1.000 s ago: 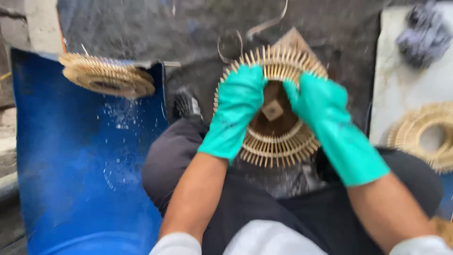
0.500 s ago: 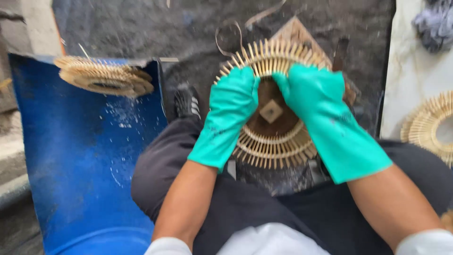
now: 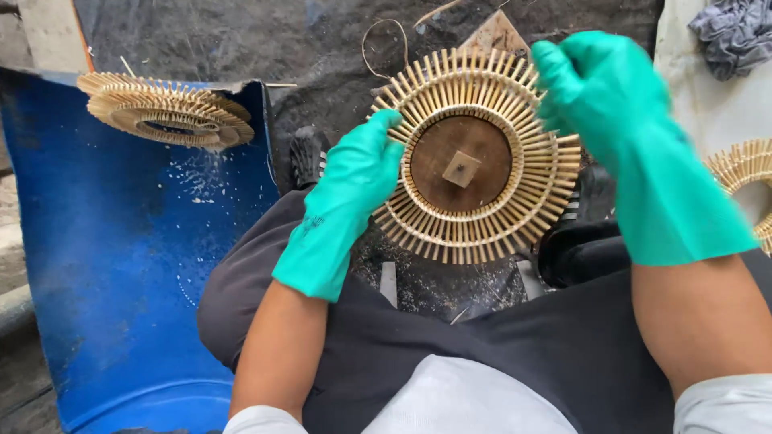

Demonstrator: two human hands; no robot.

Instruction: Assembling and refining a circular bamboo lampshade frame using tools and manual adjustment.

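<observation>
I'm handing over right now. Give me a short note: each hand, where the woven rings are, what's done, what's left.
Left hand: gloved, gripping the left rim of the woven ring.
Right hand: gloved, at its upper right rim; grip blurred.
The ring sits on a round wooden form over the lap.
Done: finished rings stacked on the blue barrel; another ring at far right.
Left: the ring remains on the form.
</observation>
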